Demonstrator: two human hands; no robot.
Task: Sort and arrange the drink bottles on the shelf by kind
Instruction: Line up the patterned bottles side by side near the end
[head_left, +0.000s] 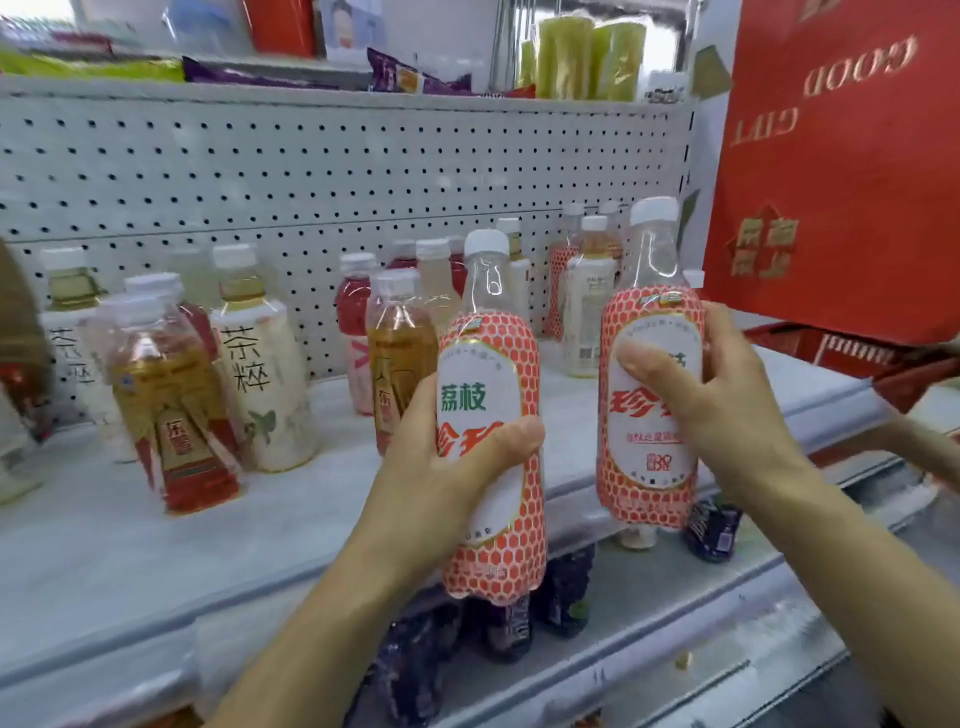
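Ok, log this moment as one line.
left hand: grips left lychee bottle | right hand: grips right lychee bottle | both held in front of shelf

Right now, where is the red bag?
Head view, upper right: the red bag is above the red basket, just right of the bottle in the right hand.

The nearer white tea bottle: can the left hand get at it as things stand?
Probably not yet: the left hand has a grip on a lychee bottle, though the bare shelf between it and the nearer white tea bottle looks free.
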